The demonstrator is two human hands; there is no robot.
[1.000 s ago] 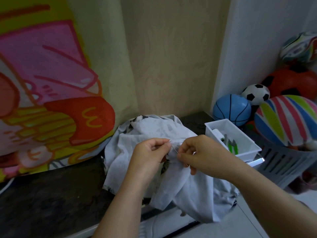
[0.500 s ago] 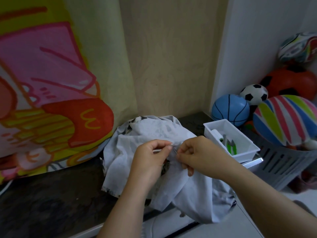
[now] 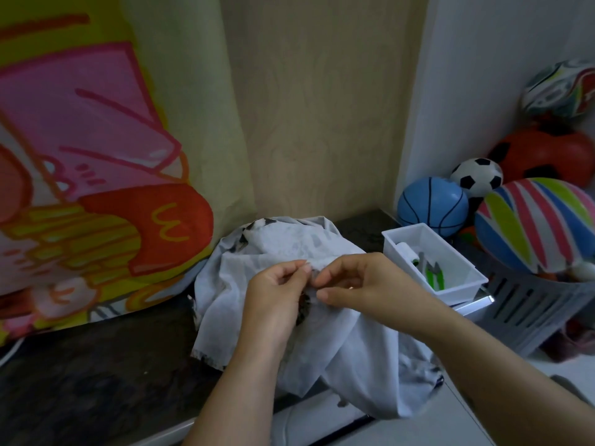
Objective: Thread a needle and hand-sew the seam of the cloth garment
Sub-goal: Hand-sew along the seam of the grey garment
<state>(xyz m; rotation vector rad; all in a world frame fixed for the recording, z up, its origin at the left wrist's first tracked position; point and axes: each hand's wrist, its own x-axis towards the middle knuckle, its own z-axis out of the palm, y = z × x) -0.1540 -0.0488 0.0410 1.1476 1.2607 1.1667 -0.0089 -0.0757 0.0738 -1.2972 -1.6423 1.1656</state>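
Nearby, white tray (image 3: 463, 289) holds green snips (image 3: 433, 274).

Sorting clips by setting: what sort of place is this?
Probably a home, perhaps a play or storage corner: a striped ball rests on a grey basket with other toy balls behind, a bright cartoon cloth hangs on the left, and a pale garment lies on a dark countertop.

The garment (image 3: 322, 349) I hold is pale grey-white with dark printed patches. At the right of the frame: a white tray (image 3: 460, 292), a basketball (image 3: 433, 206), blue with black lines, and a beach ball (image 3: 534, 223) striped pink, green, blue and white.
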